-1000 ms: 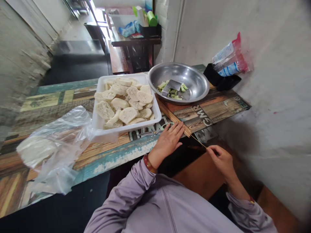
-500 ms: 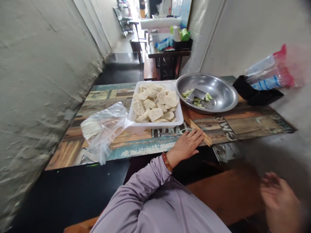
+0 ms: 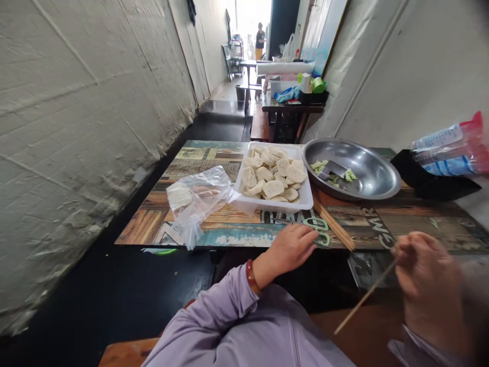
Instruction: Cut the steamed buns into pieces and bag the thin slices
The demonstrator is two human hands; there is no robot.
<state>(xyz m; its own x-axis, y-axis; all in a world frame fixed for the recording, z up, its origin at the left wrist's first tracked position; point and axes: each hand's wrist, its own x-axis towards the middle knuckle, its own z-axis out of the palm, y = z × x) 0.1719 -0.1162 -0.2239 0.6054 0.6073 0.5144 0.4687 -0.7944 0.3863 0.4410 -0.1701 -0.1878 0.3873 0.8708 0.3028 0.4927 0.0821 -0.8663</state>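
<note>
My left hand (image 3: 291, 248) is at the table's front edge, its fingers loosely stretched out and holding nothing I can see. Beside its fingertips lie scissors with green handles (image 3: 323, 240), their blades pointing left. To the right, my right hand (image 3: 426, 275) pinches one end of a thin wooden skewer (image 3: 364, 297), which slants down to the left in front of the table. A bundle of skewers (image 3: 336, 226) lies on the table between the hands. Behind the scissors, a white plastic tray (image 3: 273, 205) holds a pile of pale, thick slices (image 3: 273, 176).
A steel basin (image 3: 376, 176) at the right holds green scraps and a metal scraper. Left of the tray lies a clear plastic bag (image 3: 206, 191) with a pale block. Packets (image 3: 446, 153) stand in a black holder at the right wall. A person (image 3: 260, 42) stands far back.
My right hand has risen towards the table edge and now holds a skewer. My left hand has drawn back off the skewer bundle, exposing the green scissor handles. The view has tilted up.
</note>
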